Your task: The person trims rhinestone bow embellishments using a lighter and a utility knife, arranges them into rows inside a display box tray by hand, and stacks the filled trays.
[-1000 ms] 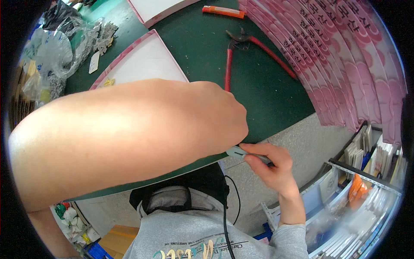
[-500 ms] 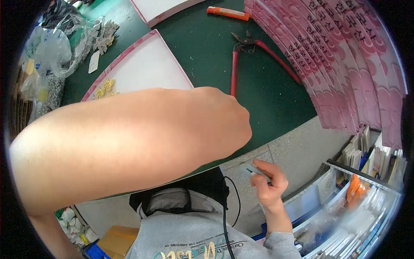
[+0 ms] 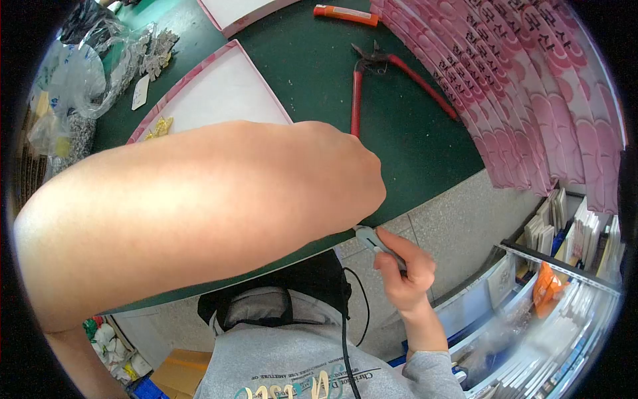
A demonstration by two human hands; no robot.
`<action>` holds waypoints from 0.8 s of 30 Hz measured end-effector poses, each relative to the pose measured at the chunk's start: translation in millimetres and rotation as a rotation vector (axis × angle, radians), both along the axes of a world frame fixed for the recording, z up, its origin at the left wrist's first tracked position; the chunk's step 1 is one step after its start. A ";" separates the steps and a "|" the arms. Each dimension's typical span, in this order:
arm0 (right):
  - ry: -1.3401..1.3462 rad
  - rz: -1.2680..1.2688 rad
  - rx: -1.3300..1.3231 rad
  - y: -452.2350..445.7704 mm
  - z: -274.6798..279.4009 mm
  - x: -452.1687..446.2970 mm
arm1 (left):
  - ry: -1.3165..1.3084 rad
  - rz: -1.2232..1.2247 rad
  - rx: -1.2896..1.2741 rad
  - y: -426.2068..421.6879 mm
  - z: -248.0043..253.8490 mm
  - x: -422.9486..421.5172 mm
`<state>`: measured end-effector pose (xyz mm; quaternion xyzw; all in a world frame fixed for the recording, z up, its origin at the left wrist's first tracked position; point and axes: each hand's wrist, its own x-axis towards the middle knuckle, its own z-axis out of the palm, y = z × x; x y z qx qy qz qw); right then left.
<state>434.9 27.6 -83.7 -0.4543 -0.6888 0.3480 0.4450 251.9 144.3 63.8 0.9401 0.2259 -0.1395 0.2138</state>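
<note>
Pinching grey tool (image 3: 367, 239) in right hand (image 3: 409, 269), near left hand (image 3: 339, 169). Probably at tool-work step; next calls for steady aim. Cannot tell left grip, fingers hidden.

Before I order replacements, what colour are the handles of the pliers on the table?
The plier handles are red, clearest in the head view.

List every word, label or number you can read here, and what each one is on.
"한국산": repeated on the pink printed pieces.
"Christof D": upside down on the grey sweatshirt; its smaller lines and cut-off script aren't fully legible.
Orange item: label too small to read.
White tag: marks unreadable.
</note>
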 end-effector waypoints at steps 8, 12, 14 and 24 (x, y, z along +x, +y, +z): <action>0.007 0.010 0.056 3.8 -1.5 0.2 | 0.011 0.003 0.011 0.7 1.3 4.5; 0.003 0.018 0.061 3.6 -2.4 0.8 | 0.046 -0.010 0.014 -0.2 2.9 8.0; 0.004 0.020 0.057 3.6 -2.7 0.8 | 0.075 -0.015 -0.007 2.0 -7.0 5.4; 0.007 0.020 0.072 4.9 -1.0 -1.1 | 0.066 0.044 -0.058 1.2 -3.0 7.5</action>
